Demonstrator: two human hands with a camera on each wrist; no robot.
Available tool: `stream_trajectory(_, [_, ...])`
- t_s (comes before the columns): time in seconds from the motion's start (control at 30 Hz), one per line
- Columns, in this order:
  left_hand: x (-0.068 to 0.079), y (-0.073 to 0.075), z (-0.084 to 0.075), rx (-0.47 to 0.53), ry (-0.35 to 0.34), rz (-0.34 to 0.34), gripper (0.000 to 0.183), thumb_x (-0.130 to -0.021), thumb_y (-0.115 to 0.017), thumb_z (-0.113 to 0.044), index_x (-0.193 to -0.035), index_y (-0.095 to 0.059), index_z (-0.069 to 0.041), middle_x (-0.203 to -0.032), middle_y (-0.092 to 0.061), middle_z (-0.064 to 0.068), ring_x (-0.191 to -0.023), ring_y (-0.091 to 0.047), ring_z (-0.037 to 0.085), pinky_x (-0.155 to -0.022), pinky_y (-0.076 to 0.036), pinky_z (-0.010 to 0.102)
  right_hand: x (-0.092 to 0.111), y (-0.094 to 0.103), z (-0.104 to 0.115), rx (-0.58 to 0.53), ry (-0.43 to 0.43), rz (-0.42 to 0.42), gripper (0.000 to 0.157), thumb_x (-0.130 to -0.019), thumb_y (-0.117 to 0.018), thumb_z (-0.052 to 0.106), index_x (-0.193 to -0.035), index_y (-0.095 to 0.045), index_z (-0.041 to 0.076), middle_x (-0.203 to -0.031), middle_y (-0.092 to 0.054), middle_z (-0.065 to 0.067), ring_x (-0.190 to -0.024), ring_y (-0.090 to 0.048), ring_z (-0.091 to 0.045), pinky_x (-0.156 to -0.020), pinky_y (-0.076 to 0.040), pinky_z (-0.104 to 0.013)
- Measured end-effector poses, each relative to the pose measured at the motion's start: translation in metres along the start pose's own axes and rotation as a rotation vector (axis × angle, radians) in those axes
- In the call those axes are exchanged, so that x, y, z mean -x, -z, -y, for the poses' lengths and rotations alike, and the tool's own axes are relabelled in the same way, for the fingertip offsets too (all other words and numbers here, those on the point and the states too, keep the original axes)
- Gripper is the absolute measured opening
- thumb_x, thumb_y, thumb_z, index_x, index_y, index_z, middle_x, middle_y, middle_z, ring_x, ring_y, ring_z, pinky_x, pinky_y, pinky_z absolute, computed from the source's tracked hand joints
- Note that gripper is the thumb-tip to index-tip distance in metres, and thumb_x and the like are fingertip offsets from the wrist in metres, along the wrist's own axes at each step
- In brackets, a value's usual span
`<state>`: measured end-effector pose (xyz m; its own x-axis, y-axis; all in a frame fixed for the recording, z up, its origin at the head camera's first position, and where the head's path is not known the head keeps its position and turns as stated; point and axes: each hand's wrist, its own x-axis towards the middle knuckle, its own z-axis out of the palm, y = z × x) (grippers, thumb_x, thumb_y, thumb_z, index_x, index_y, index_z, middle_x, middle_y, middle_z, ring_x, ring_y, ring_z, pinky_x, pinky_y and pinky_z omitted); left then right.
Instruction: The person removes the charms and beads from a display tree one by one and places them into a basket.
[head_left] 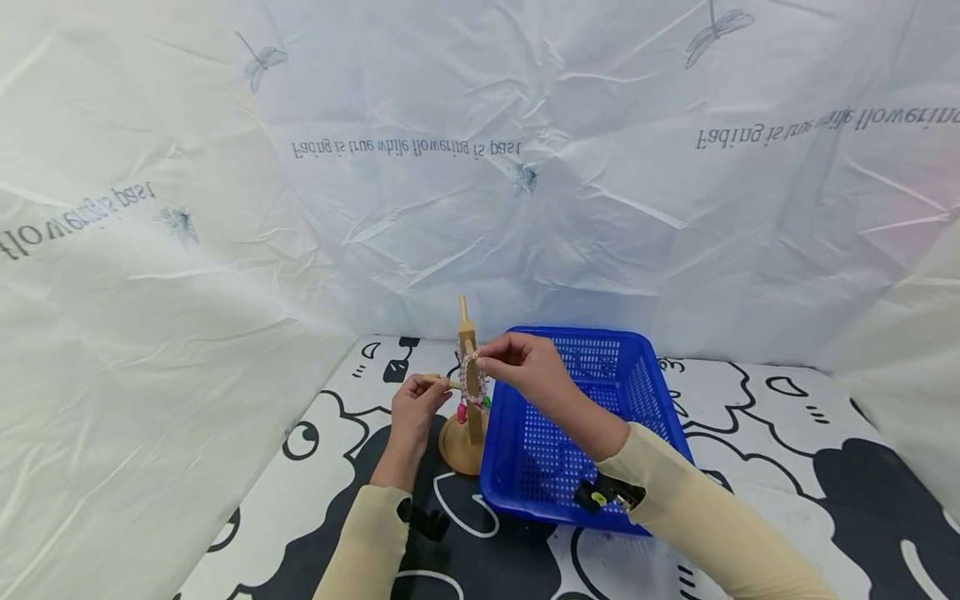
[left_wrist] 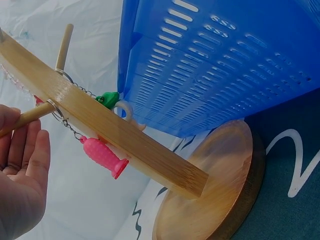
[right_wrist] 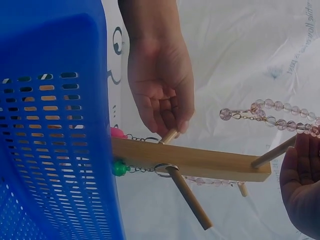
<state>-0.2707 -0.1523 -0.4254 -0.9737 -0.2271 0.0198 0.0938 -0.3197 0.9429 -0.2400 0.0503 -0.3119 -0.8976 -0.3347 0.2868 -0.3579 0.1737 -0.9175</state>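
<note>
A wooden peg stand (head_left: 475, 417) with a round base (left_wrist: 210, 185) stands beside the blue basket. My left hand (head_left: 414, 412) pinches one of its side pegs (left_wrist: 30, 117) between thumb and fingers. A pink beaded bracelet (right_wrist: 282, 107) hangs from my right hand (head_left: 528, 367), whose fingers pinch it at an upper peg (right_wrist: 274, 151). Keyrings with a pink charm (left_wrist: 102, 156) and a green charm (left_wrist: 107, 99) hang on lower pegs. Clear pinkish beads (right_wrist: 212, 181) show along another side of the post, partly hidden by it.
The blue plastic basket (head_left: 585, 515) sits right of the stand, under my right forearm. A black-and-white patterned cloth (head_left: 757, 479) covers the table. White printed sheeting (head_left: 480, 217) rises behind and at both sides.
</note>
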Motion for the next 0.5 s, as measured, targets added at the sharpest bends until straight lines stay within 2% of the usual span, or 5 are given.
stream_trajectory(0.33, [0.0,-0.001,-0.001,-0.003,-0.007,-0.003,0.014,-0.094,-0.067,0.003,-0.09,-0.064,-0.01,-0.083,-0.067,-0.006,-0.079,-0.069,0.004,-0.079,-0.063,0.017,0.007,0.008,0.005,0.047,-0.001,0.022,0.018,-0.097,-0.07,0.012,-0.109,-0.074,-0.001,-0.11,-0.073,-0.018,-0.09,-0.069,-0.014,-0.078,-0.059,-0.022])
stream_trajectory(0.5, [0.001,-0.001,-0.001,0.003,-0.011,0.013,0.014,-0.095,-0.066,0.004,-0.09,-0.065,-0.009,-0.082,-0.067,-0.007,-0.078,-0.07,0.004,-0.078,-0.063,0.017,0.011,0.018,0.007,0.072,-0.017,0.027,0.02,-0.096,-0.071,0.013,-0.11,-0.075,0.0,-0.108,-0.074,-0.017,-0.095,-0.072,-0.028,-0.079,-0.06,-0.023])
